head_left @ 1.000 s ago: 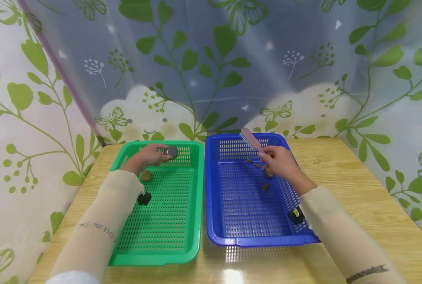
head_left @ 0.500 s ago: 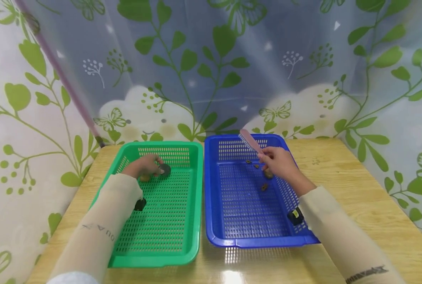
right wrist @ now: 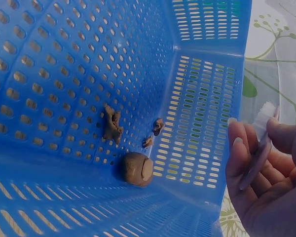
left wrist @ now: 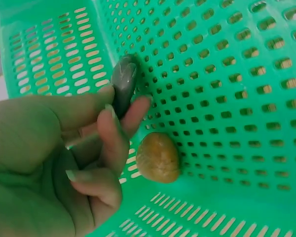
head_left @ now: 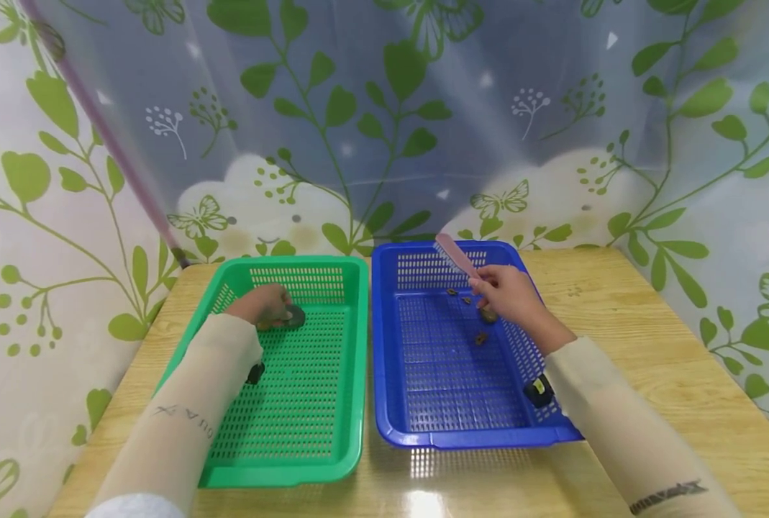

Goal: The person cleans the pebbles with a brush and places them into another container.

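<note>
In the left wrist view my left hand (left wrist: 84, 143) pinches a smooth dark grey stone (left wrist: 124, 81) between thumb and fingers. The head view has this hand (head_left: 267, 303) low in the back left of the green basket (head_left: 364, 360), where the grey stone (head_left: 296, 316) is at or near the floor. Right beside it lies a yellow-brown stone (left wrist: 158, 157), mostly covered by the hand in the head view. Over the back right of the blue basket (head_left: 380, 345), my right hand (head_left: 506, 291) grips a pink brush (head_left: 454, 253) with white bristles by its handle.
Inside the blue basket lie a brown stone (right wrist: 137, 169) with a pale patch and several small brown crumpled pieces (right wrist: 112, 124). Both baskets stand side by side on a wooden table (head_left: 591, 288). A leaf-patterned curtain (head_left: 371, 108) hangs behind.
My left hand has lowered the grey stone from above the basket's back to near its floor, slightly leftward. The right hand with the brush has stayed still.
</note>
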Available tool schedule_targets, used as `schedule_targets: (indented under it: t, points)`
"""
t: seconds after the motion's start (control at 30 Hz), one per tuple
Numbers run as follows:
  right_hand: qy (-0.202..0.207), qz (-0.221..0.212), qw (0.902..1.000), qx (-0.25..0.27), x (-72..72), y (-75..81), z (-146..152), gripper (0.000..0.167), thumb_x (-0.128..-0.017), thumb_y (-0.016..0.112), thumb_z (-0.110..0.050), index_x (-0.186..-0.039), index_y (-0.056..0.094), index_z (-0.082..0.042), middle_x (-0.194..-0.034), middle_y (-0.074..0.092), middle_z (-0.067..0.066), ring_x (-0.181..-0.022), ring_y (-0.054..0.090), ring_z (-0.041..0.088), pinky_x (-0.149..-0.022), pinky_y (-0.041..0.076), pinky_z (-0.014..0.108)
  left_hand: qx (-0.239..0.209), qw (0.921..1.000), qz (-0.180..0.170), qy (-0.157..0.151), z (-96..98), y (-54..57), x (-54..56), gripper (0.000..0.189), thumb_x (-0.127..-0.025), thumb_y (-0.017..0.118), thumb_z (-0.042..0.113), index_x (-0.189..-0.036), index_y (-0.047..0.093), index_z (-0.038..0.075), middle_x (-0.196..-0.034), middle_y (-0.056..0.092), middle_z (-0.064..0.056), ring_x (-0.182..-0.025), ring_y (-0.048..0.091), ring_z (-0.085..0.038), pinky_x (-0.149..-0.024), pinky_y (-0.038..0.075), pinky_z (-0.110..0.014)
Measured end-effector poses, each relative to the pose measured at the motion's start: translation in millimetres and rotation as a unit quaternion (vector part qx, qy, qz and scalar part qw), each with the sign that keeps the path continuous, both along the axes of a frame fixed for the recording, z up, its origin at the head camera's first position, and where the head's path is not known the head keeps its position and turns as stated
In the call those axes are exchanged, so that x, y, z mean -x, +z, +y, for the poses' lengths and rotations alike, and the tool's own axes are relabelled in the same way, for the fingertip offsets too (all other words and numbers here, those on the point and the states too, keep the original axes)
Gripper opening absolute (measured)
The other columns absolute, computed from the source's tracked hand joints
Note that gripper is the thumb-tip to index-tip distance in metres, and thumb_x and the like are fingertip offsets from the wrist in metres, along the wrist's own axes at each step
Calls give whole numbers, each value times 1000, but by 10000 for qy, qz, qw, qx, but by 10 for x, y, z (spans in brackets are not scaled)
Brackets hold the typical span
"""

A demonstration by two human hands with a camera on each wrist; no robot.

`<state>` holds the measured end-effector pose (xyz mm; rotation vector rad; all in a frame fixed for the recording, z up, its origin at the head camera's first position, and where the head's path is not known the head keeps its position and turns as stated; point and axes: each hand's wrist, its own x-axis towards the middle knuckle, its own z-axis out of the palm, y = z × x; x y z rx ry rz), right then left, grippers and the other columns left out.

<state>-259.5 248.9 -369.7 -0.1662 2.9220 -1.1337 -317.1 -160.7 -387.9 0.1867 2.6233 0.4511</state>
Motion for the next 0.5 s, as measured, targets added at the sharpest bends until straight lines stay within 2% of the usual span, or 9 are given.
schedule_targets:
  t: [0.17,0.23,0.3,0.4,0.43,0.5]
  points:
    - [-11,-11,10000,41,9,18,-14,37,-102,52,-22,-127,58,4,-103,69,20,-81,70,31,-59,52,30,629,9963,549,-180,49,53,-80,8,-93,63,7,-94,64,-1,-81,63,-10,-74,57,-23,-68,49,-35]
    - [-25,-33,10000,48,10,33,-21,36,-102,51,-21,-127,58,4,-104,69,21,-82,69,32,-58,52,29,704,9949,693,-190,84,102,-84,7,-93,62,6,-89,63,0,-78,62,-10,-71,56,-23,-66,48,-35]
    - [-41,-60,9999,76,7,42,-27,37,-102,51,-21,-128,57,4,-106,68,23,-83,69,33,-58,51,29,623,9951,763,-130,131,153,-48,13,-93,59,6,-81,58,3,-71,56,-7,-66,52,-21,-62,46,-35]
    - [-61,-65,9999,90,-4,44,-31,37,-103,50,-21,-129,57,4,-106,68,23,-84,69,34,-58,51,29,323,9952,909,-178,238,227,64,29,-94,50,7,-66,46,9,-58,40,0,-53,36,-15,-53,37,-31]
    - [-72,-52,9999,92,-10,43,-32,37,-103,50,-21,-129,57,4,-106,68,22,-84,69,34,-58,51,29,208,9947,991,-191,292,261,96,32,-94,48,7,-63,40,11,-56,34,1,-51,30,-14,-51,33,-30]
    - [-95,-24,9999,110,-19,43,-31,37,-103,50,-21,-129,57,4,-105,69,22,-84,69,34,-59,52,30,-84,9935,1095,-310,419,335,130,32,-94,45,9,-63,39,12,-56,34,2,-51,28,-13,-52,30,-30]
